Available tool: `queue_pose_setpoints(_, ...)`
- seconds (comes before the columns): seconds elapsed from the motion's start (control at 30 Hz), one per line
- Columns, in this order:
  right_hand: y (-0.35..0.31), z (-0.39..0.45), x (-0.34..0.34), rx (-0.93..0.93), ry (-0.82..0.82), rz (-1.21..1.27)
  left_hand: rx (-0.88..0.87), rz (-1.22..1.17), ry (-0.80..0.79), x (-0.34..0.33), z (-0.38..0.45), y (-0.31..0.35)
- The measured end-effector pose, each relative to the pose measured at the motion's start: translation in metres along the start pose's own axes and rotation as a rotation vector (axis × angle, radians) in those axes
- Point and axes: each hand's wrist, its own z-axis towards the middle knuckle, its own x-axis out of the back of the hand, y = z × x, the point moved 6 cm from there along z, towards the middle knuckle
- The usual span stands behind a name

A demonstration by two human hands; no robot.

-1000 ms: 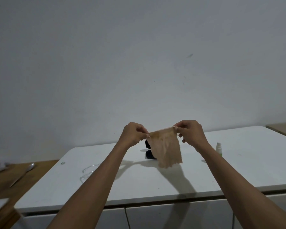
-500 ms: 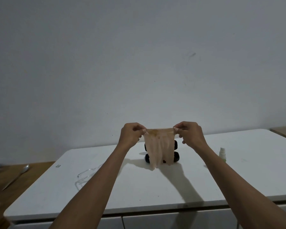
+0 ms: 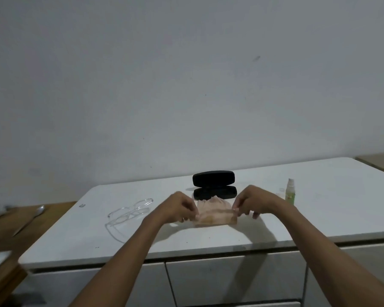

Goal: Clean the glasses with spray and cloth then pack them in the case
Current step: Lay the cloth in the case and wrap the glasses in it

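Note:
A thin tan cloth (image 3: pixel 214 212) lies bunched on the white tabletop (image 3: pixel 208 238). My left hand (image 3: pixel 177 207) pinches its left edge and my right hand (image 3: pixel 253 201) pinches its right edge. Just behind the cloth stands the black glasses case (image 3: pixel 214 185), open with its lid upright. Clear-framed glasses (image 3: pixel 129 213) lie on the table to the left of my left hand, untouched. A small spray bottle (image 3: pixel 290 191) with a green label stands upright to the right of my right hand.
The table's front edge runs above white drawers (image 3: pixel 231 278). A wooden surface (image 3: pixel 7 231) on the left carries a spoon (image 3: pixel 31 218). A plain wall rises behind the table.
Both hands have come down from mid-air to the tabletop with the cloth, which hung stretched between them and now lies bunched in front of the case. The view tilted downward.

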Motion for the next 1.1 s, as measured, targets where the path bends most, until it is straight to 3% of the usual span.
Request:
queue_pose_setpoints(0.37, -0.001, -0.029, -0.021, -0.091, -0.158, -0.253, 0.057, 0.178, -0.115, -0.028, -0.035, 0.006)
queue_pose_setpoints(0.67, -0.004, -0.032, -0.018, -0.129, -0.210, -0.254, 0.098, 0.155, -0.205, -0.033, -0.041, 0.008)
queue_pose_setpoints(0.73, -0.004, -0.026, -0.013, -0.105, -0.128, -0.186, 0.098, 0.096, -0.123, -0.026, -0.035, 0.006)
queue_pose_setpoints(0.9, 0.005, 0.002, -0.001, -0.085, 0.233, -0.052, 0.123, 0.074, 0.289, -0.006, -0.010, -0.006)
queue_pose_setpoints(1.1, 0.017, 0.044, -0.008, -0.158, 0.405, -0.007, 0.301, 0.018, 0.415, -0.011, 0.028, -0.013)
